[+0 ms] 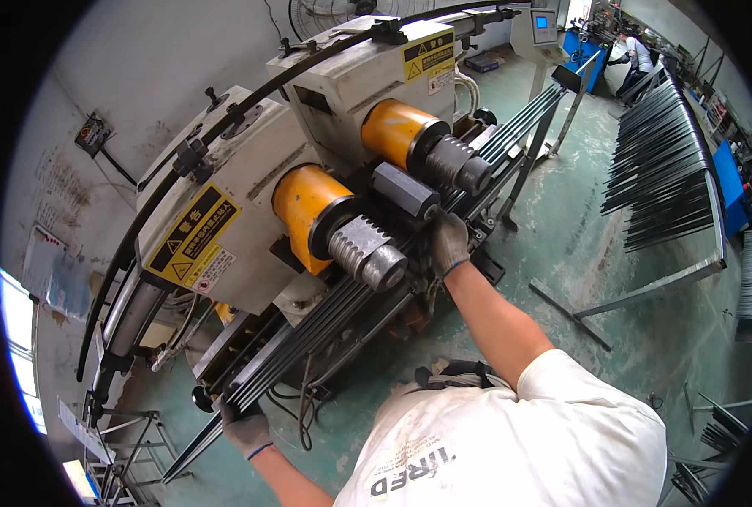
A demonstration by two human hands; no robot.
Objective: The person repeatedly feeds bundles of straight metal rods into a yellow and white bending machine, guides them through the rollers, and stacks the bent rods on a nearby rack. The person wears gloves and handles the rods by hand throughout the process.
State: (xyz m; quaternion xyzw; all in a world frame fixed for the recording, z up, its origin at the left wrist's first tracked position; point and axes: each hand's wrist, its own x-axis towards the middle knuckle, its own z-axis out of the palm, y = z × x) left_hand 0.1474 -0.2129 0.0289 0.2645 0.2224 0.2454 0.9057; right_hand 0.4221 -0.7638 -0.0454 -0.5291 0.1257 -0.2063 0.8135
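Long, thin dark metal bars point(340, 311) lie side by side in a bundle along the front of a large pale machine point(224, 253). My left hand point(246, 431), in a grey glove, is closed round the bundle near its left end. Further along, my gloved right hand point(450, 242) grips the bars beside a dark hexagonal block point(405, 191); its fingertips are partly hidden. Two yellow cylinders with ridged metal heads, a near one point(312, 211) and a far one point(401, 131), jut from the machine over the bars.
A control panel with a lit screen point(542, 23) stands at the far end. On the right, a rack point(718, 224) carries many dark rods, near a loose bar point(570, 314) on the green floor. Another person point(637, 55) bends over at the back right. A black hose point(249, 103) arches over the machine.
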